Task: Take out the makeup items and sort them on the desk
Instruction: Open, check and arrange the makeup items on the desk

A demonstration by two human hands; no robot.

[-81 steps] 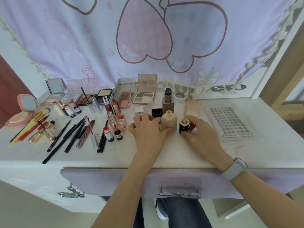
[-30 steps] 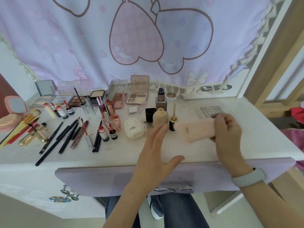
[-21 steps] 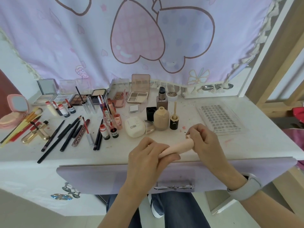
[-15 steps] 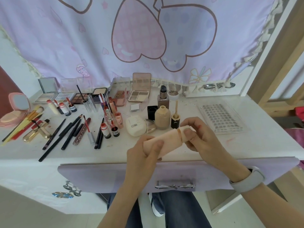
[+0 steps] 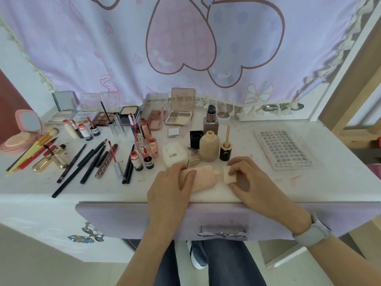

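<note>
Pressing a Peach Tube Flat While Its Cap Sits Pinched Beside It

Lying on its side near the front edge of the white bench (image 5: 309, 188), the soft peach-pink squeeze tube (image 5: 203, 177) has its open nozzle end pointing right. The left hand (image 5: 171, 186) rests on the tube's left half, fingers (image 5: 186, 178) laid close together and lightly bent over it. Just beside the nozzle, apart from it, the small cream-coloured square cap (image 5: 228, 176) is pinched by the right hand (image 5: 250, 182), thumb below and fingertips on top, touching the bench.

Directly behind the hands stand a beige round-shouldered foundation bottle (image 5: 209, 148) without a lid, a short black jar with a tan applicator stick upright in it (image 5: 225, 150), and a white rounded compact case (image 5: 174, 155). Farther right lies a clear plastic tray of small dark squares (image 5: 285, 149). To the left, black pencils (image 5: 82, 162) and lip-gloss tubes (image 5: 136, 159) are spread in a loose row, with open eyeshadow palettes (image 5: 179, 117) along the back under the pink heart-print curtain (image 5: 185, 42). A pale grey wristband (image 5: 313, 231) sits on the right wrist.
</note>
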